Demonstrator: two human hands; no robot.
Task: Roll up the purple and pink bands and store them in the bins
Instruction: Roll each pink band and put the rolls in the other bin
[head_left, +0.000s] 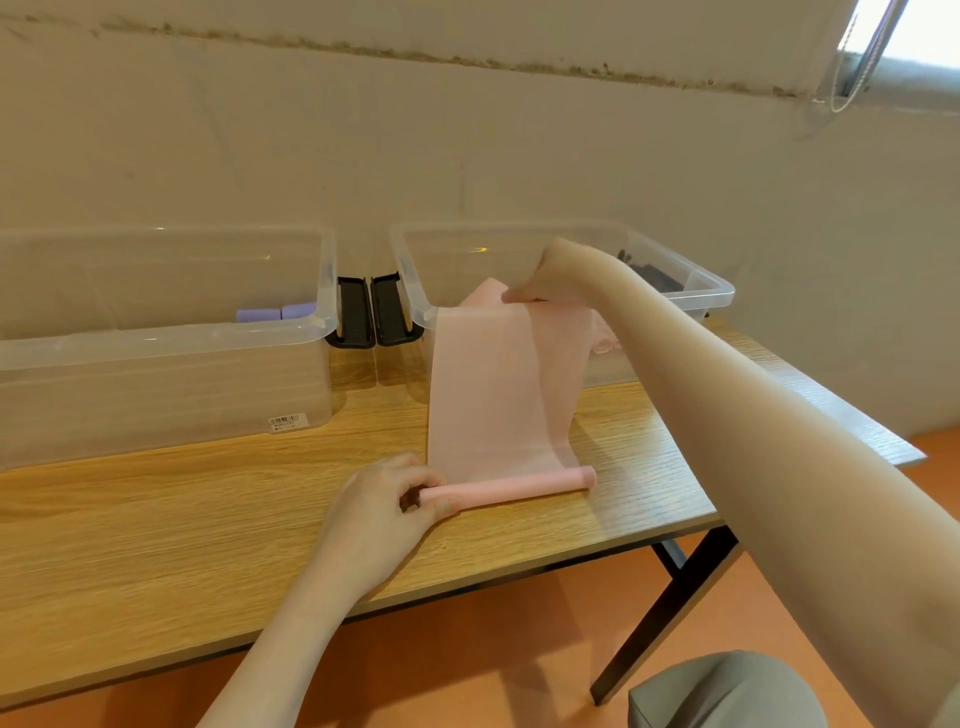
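Two hands work the pink band (501, 384) on the bench (208, 499): the left hand (392, 499) grips its rolled end at 6 o'clock, the right hand (540, 283) pinches its far end over the right bin (717, 291) at 12 o'clock, so rolling onward comes next.

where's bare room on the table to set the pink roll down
Bare wood lies left of the left hand, in front of the left bin. Crowded: the pink band drapes from the right bin, held by the right hand.
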